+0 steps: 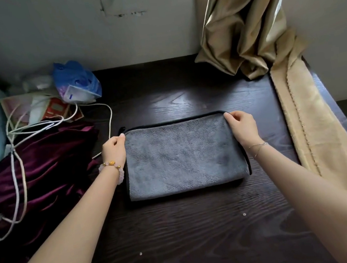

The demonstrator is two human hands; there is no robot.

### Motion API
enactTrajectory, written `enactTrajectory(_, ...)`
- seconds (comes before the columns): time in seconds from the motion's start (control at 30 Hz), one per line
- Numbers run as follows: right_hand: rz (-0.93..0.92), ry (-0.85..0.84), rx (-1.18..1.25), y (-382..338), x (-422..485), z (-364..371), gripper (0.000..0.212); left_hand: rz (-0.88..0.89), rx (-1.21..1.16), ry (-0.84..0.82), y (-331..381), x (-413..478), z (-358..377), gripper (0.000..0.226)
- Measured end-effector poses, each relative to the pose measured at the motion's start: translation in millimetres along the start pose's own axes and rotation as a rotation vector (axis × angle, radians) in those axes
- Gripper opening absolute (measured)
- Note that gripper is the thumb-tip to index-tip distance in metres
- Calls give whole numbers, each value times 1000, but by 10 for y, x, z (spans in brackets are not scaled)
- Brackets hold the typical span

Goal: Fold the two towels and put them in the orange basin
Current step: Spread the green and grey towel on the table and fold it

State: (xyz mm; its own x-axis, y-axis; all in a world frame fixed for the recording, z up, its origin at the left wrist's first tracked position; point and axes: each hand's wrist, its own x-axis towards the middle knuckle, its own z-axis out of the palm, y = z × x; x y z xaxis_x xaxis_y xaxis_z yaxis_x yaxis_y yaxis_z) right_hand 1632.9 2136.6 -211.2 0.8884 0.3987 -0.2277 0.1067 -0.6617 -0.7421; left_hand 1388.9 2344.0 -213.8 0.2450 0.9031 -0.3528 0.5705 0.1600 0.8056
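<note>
Fingers (233, 116) pinch folded grey towel (182, 156) far corners.

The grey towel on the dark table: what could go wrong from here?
1. The left hand and right hand pinch only the far corners of the grey plush towel with black edging; on the next fold, the layers may slip out of line.
2. The white cord lies close to the left hand on the dark wooden table and might get caught.
3. No orange basin is in view, so the carry cannot be judged.
</note>
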Motion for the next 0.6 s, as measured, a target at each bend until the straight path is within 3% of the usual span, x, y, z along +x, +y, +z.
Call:
enactTrajectory(0.13, 28, 6, -64, 0, 22, 26, 28, 10, 81, 27, -5, 17, 22, 34)
enactTrajectory(0.23, 45, -21, -135, -10, -9, 55, 30, 34, 111, 6, -13, 16, 13, 24)
enactTrajectory(0.6, 61, 10, -27, 280, -617, -142, 33, -20, 14, -164, -436, -481, -285, 25)
